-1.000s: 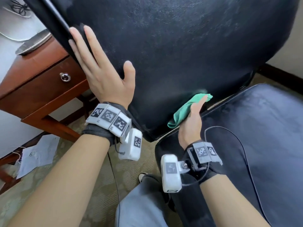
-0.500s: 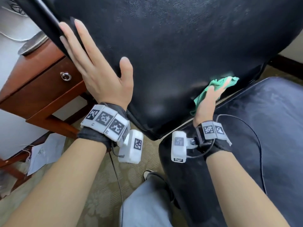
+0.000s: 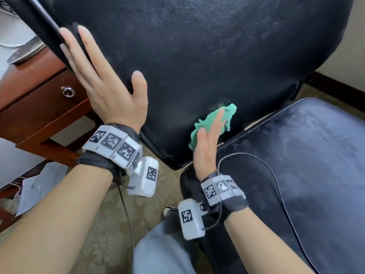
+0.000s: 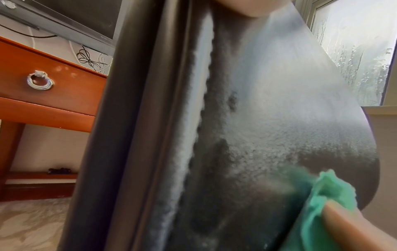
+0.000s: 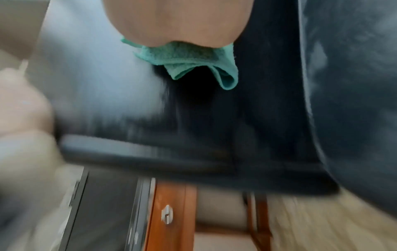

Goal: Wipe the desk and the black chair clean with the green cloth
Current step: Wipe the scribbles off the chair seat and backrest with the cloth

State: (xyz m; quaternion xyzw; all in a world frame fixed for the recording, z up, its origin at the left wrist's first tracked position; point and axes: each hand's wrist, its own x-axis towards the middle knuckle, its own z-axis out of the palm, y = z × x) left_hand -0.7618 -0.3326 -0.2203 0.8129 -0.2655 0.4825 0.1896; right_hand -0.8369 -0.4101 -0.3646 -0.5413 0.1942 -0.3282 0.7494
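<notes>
Fingers (image 3: 83, 56) of the left hand (image 3: 110, 95) are laid out straight and flat against the left edge of the black chair (image 3: 197, 56) backrest, the thumb spread apart on the leather; nothing is held by this hand. The right hand (image 3: 207, 143) is pressed with straight fingers onto the green cloth (image 3: 212, 121), which is bunched between the palm and the lower part of the backrest, just above the gap where the backrest meets the seat. In the right wrist view the green cloth (image 5: 189, 61) is seen crumpled beneath the palm, a folded corner hanging free; that picture is blurred. In the left wrist view the cloth (image 4: 322, 203) appears at the lower right with a fingertip on it, against the grainy leather of the chair (image 4: 279, 118).

Marker bands and small white camera boxes are worn on both wrists, and a thin cable (image 3: 276, 184) is trailed over the chair seat. The wooden desk (image 3: 29, 99) stands to the left of the chair, with a drawer fitted with a metal ring pull (image 3: 68, 91). A grey oval plate (image 3: 23, 52) rests on the desk top. Sheets of paper (image 3: 39, 184) lie on the patterned carpet (image 3: 110, 224) below the desk. A window (image 4: 354, 51) covered with water droplets is visible behind the chair in the left wrist view.
</notes>
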